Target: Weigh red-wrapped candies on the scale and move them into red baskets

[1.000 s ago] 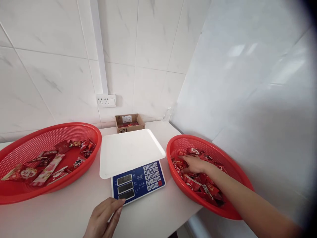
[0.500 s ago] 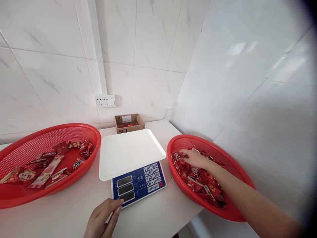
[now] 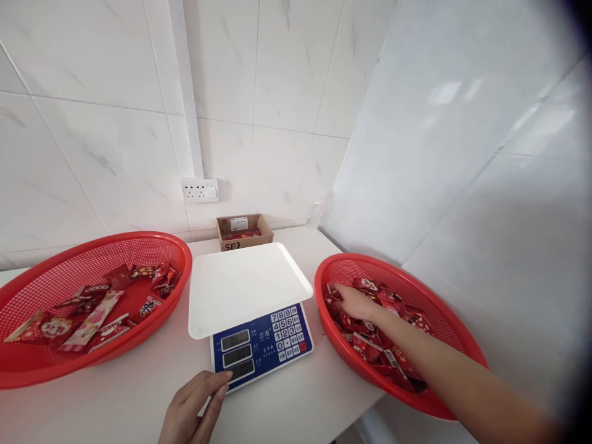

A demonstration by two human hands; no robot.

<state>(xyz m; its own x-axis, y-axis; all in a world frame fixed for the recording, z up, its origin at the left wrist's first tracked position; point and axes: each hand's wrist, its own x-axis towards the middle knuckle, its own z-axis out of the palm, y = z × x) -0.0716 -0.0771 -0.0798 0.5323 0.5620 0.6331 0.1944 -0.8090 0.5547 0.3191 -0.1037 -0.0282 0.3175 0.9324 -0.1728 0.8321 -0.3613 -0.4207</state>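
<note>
My right hand [image 3: 356, 301] reaches into the red plastic basket [image 3: 326, 265] on the right. Its fingers bend down among red-wrapped snack packets [image 3: 391, 357] near the basket's left wall. The fingertips are hidden, so whether they grip a packet does not show. My left hand [image 3: 197, 404] is at the front left corner of a blue and white digital scale [image 3: 272, 339], index fingertip over the lowest display. A gap shows between its thumb and index finger, with nothing held. The scale's white tray [image 3: 250, 290] is bare.
Another red basket [image 3: 178, 246] with several snack packets [image 3: 92, 320] stands on the left. Behind the scale is a small cardboard box [image 3: 245, 233] with red packets inside. A clear plastic item [image 3: 315, 213] stands in the corner. Tiled walls border the white table [image 3: 287, 407].
My right hand has pushed deeper among the packets, and some packets around it have shifted. My left hand stays by the scale. The view has moved slightly.
</note>
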